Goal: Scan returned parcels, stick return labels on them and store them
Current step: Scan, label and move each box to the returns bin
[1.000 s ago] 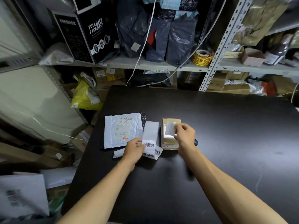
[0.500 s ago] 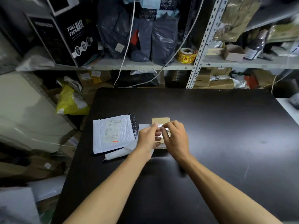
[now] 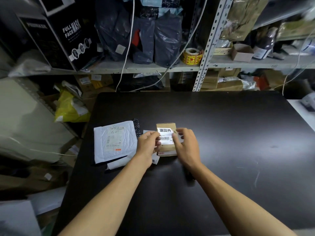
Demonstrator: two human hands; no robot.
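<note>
A small brown cardboard parcel [image 3: 166,148] lies on the black table [image 3: 221,133]. On its top sits a white return label [image 3: 165,130] with black characters, above a barcode label. My left hand [image 3: 148,145] touches the parcel's left side, fingertips on the label's left edge. My right hand [image 3: 186,145] hovers over the parcel's right side, its fingers curved with tips on the label's right edge. A white bubble mailer [image 3: 114,141] with a shipping label lies flat to the left. A strip of label backing [image 3: 119,164] pokes out beneath my left wrist.
Metal shelving [image 3: 207,48] behind the table holds grey poly bags [image 3: 153,36], a yellow tape roll [image 3: 192,56], a black mask box [image 3: 61,36] and small cartons. A yellow bag [image 3: 69,108] and loose boxes crowd the floor at the left. White cables [image 3: 127,45] hang down.
The right hand brought the peeled label onto the parcel's top. The left hand left the label strip and joined it at the parcel; now the label lies face up with both hands at its edges.
</note>
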